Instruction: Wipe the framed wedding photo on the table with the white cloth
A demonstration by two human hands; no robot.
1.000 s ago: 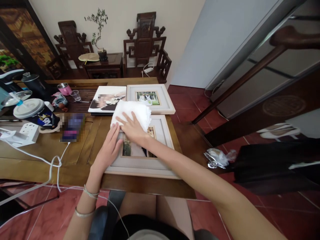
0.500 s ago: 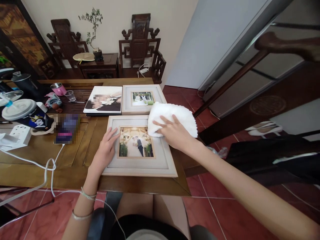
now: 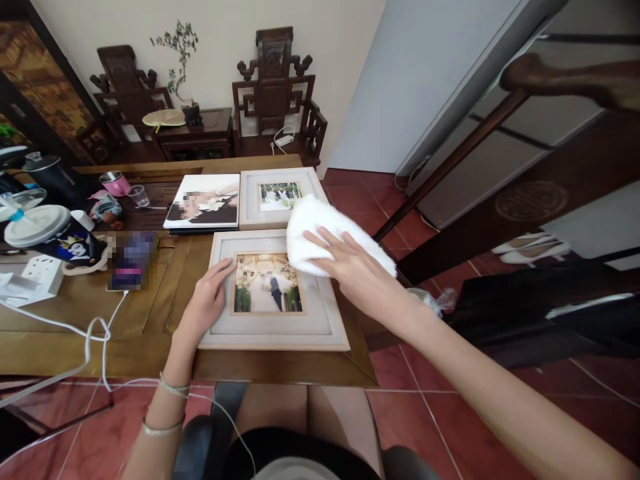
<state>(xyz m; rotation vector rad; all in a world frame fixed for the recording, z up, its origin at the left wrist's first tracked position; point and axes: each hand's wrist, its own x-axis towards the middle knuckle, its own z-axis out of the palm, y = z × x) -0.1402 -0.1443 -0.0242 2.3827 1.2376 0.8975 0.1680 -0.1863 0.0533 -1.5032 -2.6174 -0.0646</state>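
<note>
A pale picture frame (image 3: 320,327) with a wedding photo lies flat at the table's near corner. My left hand (image 3: 206,300) rests flat on its left border, fingers stretched out. Over the frame's upper right corner, my right hand (image 3: 345,263) holds a folded white fluffy cloth (image 3: 320,223), fingers spread across its top. The cloth covers that corner and reaches past the table edge; its underside is hidden. Behind lies a smaller pale frame (image 3: 250,210), partly behind the cloth. To its left is a photo album or panel (image 3: 205,183) with a picture on top.
On the wooden table (image 3: 165,273) at left are a phone (image 3: 133,260) with a white cable, a lidded cup (image 3: 70,240), a power strip (image 3: 43,277) and a pink mug (image 3: 115,183). Carved chairs (image 3: 274,87) stand behind; a dark wooden chair (image 3: 520,193) stands right.
My right hand and the cloth have turned and tilted slightly at the frame's upper right corner. My left hand stays on the left border. The whole view has shifted a little.
</note>
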